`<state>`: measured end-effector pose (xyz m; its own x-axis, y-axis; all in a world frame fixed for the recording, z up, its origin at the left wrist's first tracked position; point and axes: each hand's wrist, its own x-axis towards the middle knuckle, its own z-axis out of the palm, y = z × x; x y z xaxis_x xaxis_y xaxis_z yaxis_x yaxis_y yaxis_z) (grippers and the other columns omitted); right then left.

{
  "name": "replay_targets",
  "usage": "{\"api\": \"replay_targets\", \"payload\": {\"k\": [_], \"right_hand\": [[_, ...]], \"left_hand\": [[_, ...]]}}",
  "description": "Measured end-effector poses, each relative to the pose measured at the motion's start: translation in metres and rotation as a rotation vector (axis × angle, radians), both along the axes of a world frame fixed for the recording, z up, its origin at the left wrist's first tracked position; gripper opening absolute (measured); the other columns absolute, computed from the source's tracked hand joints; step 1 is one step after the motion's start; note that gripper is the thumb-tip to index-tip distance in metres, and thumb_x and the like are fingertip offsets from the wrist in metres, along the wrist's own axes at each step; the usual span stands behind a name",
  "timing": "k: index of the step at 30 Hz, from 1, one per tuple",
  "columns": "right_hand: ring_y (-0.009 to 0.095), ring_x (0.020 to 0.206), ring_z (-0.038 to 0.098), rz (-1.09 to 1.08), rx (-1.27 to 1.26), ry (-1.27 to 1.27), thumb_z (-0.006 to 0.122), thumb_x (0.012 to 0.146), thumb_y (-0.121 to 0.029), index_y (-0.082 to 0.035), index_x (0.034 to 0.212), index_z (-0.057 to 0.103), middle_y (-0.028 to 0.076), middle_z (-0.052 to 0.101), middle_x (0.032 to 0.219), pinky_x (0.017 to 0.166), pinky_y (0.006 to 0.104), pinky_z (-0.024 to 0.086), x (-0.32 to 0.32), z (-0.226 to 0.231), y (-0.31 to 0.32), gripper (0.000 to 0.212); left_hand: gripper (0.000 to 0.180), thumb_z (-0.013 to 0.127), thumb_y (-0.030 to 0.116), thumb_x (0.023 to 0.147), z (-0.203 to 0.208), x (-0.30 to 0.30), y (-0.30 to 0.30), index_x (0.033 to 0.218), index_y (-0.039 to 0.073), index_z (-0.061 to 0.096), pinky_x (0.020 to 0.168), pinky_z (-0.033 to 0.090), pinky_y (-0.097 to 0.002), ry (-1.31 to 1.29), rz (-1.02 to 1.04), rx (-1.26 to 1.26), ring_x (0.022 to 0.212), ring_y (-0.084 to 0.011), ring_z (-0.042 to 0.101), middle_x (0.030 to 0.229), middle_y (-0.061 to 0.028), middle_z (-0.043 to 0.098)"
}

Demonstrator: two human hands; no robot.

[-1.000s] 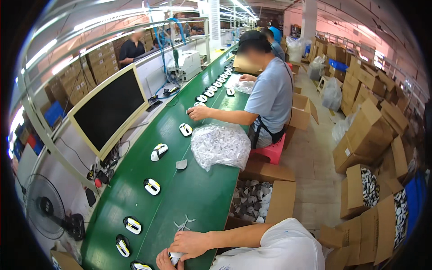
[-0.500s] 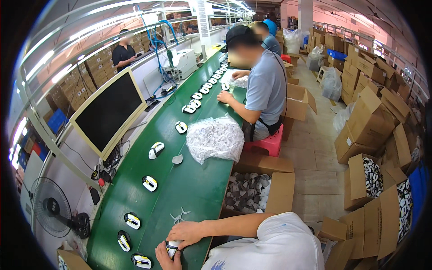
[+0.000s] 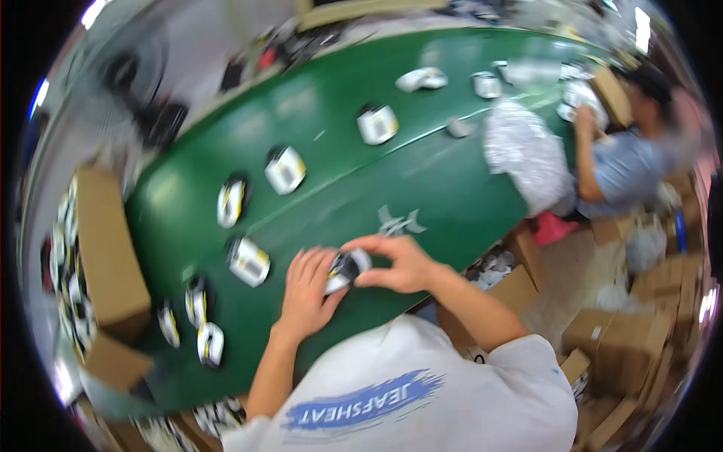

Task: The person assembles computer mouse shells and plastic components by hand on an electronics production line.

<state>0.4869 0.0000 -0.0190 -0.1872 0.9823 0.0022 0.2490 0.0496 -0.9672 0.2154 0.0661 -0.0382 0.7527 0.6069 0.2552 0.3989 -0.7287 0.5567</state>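
Note:
Between my two hands is a small rounded white-and-black plastic unit [image 3: 340, 279], above the near side of the green table [image 3: 331, 203]. My left hand [image 3: 305, 292] closes on its left side, fingers laid along it. At its right end, my right hand [image 3: 398, 264] grips with thumb and fingers; a pale part shows there, blurred. Just beyond the right hand lie several thin pale curved pieces [image 3: 401, 223]. Similar units with yellow trim stand around, such as one unit [image 3: 248, 261] left of my left hand and another unit [image 3: 285, 170] farther off.
An open cardboard box [image 3: 113, 248] full of such units stands at the left. A fan [image 3: 135, 83] is at the far left. On the table's right lies a clear bag of white parts [image 3: 527, 151], near a seated co-worker [image 3: 629, 151]. Cartons [image 3: 614, 343] stand at the right.
The view has swung left and down, so my hands and torso now sit mid-frame. Both hands still hold the unit; my right hand now grips its right end.

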Motion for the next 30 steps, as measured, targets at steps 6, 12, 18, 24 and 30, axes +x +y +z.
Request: {"api": "replay_targets", "payload": {"k": [6,12,18,24,30], "right_hand": [[0.027,0.130,0.078,-0.101,0.092,0.020,0.095,0.092,-0.017,-0.001,0.145,0.074,0.013,0.079,0.145,0.114,0.0412,0.059,-0.004,-0.030,0.002,0.060],[0.033,0.119,0.081,0.086,0.430,-0.400,0.101,0.084,-0.026,-0.003,0.135,0.078,0.014,0.083,0.133,0.117,0.0528,0.058,-0.010,-0.022,0.023,0.061],[0.028,0.121,0.081,0.224,0.484,-0.626,0.099,0.084,-0.032,-0.012,0.141,0.077,0.011,0.082,0.136,0.120,0.0557,0.054,-0.013,-0.017,0.029,0.064],[0.031,0.134,0.075,0.239,0.513,-0.751,0.097,0.086,-0.034,-0.014,0.141,0.079,0.010,0.080,0.142,0.122,0.0556,0.052,-0.008,-0.023,0.028,0.062],[0.031,0.144,0.069,0.180,0.491,-0.931,0.092,0.090,-0.040,-0.019,0.149,0.076,0.005,0.077,0.150,0.130,0.0655,0.037,-0.009,-0.023,0.015,0.065]], "left_hand": [[0.083,0.090,0.025,0.089,-0.008,-0.004,0.006,0.162,0.005,0.055,0.134,0.035,-0.0592,0.008,0.060,-0.120,0.153,-0.0378,0.053,0.158,-0.0151,0.061],[0.085,0.090,0.022,0.089,-0.016,-0.013,0.004,0.163,0.006,0.054,0.135,0.034,-0.0595,-0.048,0.030,-0.111,0.153,-0.0367,0.052,0.160,-0.0140,0.060],[0.085,0.092,0.019,0.086,-0.015,-0.013,0.006,0.162,0.004,0.055,0.133,0.036,-0.0591,-0.073,0.030,-0.161,0.152,-0.0371,0.054,0.158,-0.0172,0.061],[0.086,0.092,0.018,0.086,-0.021,-0.011,0.005,0.161,0.003,0.055,0.134,0.035,-0.0590,-0.082,0.032,-0.137,0.152,-0.0369,0.054,0.158,-0.0177,0.060],[0.085,0.091,0.018,0.087,-0.021,-0.009,0.007,0.161,0.002,0.055,0.133,0.037,-0.0594,-0.083,0.036,-0.116,0.151,-0.0378,0.055,0.157,-0.0179,0.061]]}}
